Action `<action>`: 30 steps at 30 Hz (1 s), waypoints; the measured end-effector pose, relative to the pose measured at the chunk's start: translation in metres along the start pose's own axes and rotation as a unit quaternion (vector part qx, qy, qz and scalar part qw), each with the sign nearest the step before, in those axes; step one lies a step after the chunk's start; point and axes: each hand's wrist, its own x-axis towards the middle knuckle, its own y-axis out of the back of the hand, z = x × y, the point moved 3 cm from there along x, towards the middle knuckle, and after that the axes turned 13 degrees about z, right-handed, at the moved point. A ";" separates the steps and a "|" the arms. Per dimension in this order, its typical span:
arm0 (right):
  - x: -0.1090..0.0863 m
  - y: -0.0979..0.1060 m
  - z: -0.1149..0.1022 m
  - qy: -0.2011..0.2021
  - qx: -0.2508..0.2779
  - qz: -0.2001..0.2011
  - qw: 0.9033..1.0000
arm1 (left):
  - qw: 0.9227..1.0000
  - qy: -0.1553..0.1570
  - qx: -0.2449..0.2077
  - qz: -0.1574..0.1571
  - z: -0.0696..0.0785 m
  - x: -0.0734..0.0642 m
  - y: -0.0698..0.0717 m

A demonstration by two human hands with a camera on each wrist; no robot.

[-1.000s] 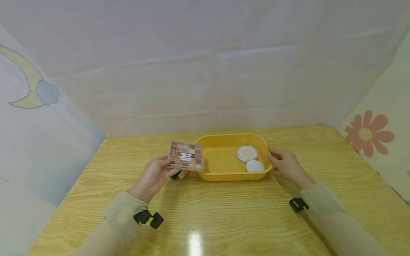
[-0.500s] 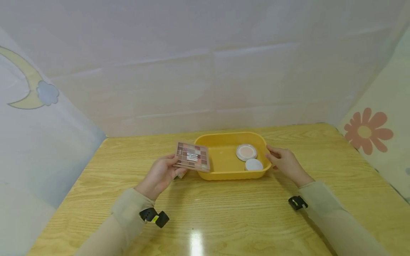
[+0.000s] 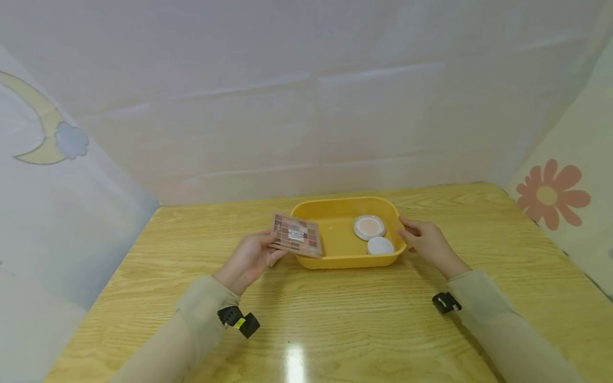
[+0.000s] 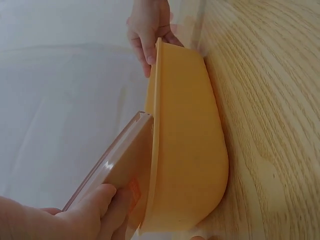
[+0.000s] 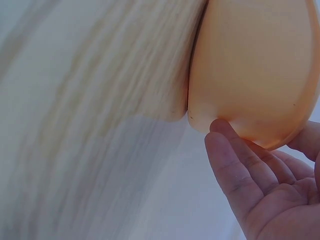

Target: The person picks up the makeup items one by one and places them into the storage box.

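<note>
Eyeshadow palette (image 3: 297,235): likely light, stiff, brittle; take by edges. Pinching at eight o'clock with left grip (image 3: 249,260); tray (image 3: 353,261) at three o'clock with right grip (image 3: 428,246).

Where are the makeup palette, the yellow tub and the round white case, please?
Makeup palette (image 3: 297,235), head view: middle of its upper face.
Yellow tub (image 4: 189,140), left wrist view: its outer wall.
Round white case (image 3: 380,246), head view: its top.
</note>
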 end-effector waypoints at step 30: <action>0.000 0.000 -0.001 -0.011 0.002 0.002 1.000 | 0.998 0.052 -0.047 0.002 -0.004 0.022 -0.037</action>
